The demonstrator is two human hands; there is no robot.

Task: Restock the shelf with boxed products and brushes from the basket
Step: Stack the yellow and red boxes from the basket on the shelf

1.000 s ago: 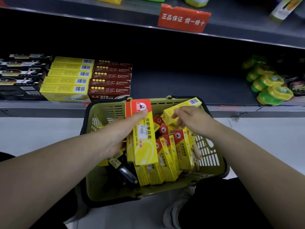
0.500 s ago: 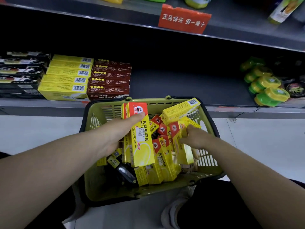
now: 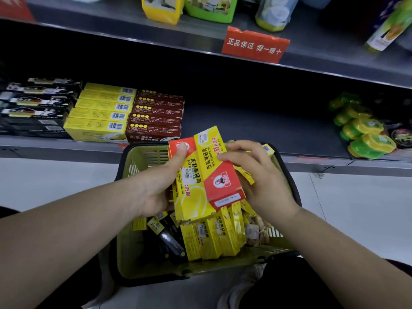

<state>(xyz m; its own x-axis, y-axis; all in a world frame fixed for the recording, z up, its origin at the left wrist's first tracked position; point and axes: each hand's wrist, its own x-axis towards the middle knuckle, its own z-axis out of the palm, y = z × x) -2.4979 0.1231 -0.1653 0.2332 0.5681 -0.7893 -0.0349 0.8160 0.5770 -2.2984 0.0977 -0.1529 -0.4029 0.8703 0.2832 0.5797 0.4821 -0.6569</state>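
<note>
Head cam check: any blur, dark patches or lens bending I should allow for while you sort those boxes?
Head view: the yellow boxes held by the left hand and right hand are sharp, with legible print. Head view: the upper shelf bows along its edge from the wide lens, and the recess beneath it is near black. Head view: the green tubs at the right edge look soft.
</note>
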